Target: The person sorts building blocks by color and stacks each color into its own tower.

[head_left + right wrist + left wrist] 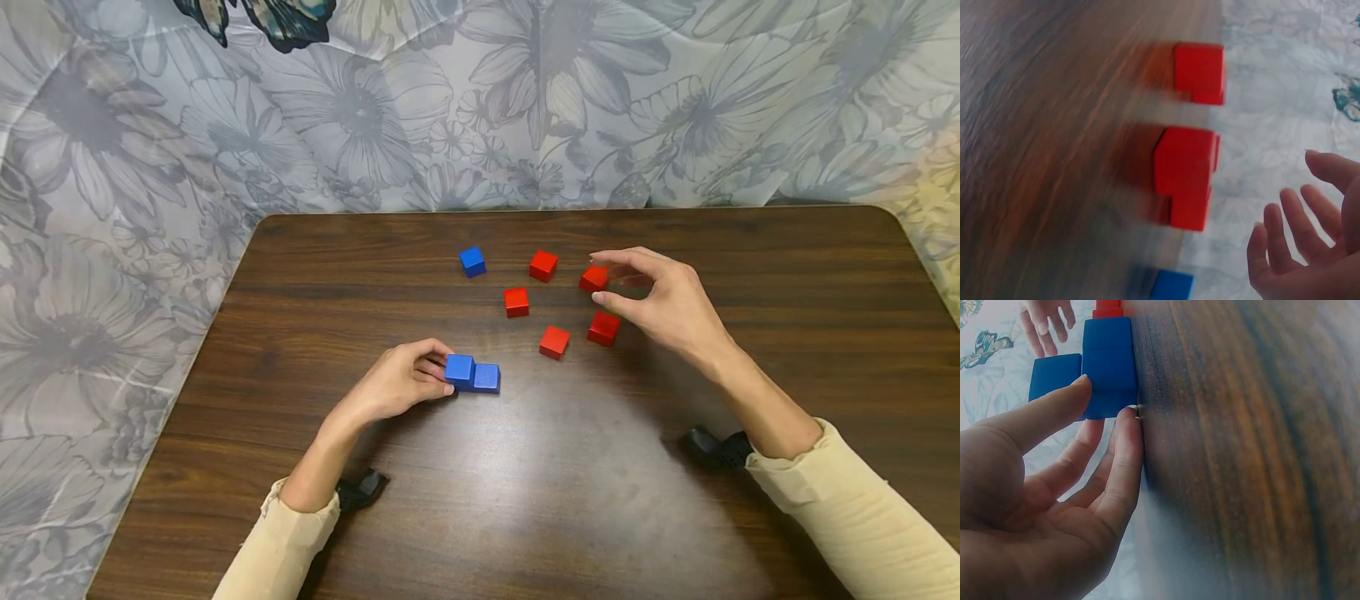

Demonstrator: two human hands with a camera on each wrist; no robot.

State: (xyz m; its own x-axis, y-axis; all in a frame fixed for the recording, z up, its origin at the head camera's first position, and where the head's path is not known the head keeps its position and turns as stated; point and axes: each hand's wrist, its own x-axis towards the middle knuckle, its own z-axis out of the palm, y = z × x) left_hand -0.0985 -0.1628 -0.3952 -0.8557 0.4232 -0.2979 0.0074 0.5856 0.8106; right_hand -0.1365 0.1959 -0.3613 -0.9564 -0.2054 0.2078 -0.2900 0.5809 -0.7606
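Note:
My left hand (401, 379) pinches a small stack of blue blocks between thumb and fingers. One blue block (460, 367) sits on top of a lower one, and another blue block (487, 377) stands against the lower one's right side. In the left wrist view the thumb lies at the seam between the upper block (1055, 374) and the lower blocks (1109, 362). Over the right part of the table my right hand (671, 304) hovers with thumb and fingers spread, nothing between them. Its nearest red blocks are one (593, 278) by the fingertips and one (603, 328) below the thumb.
More red blocks lie apart around the middle: one (543, 266) towards the back, one (516, 302) at centre, one (554, 342) nearer. A single blue block (472, 262) rests behind them. The wooden table (570, 500) meets a flower-patterned cloth (480, 108) at its far edge.

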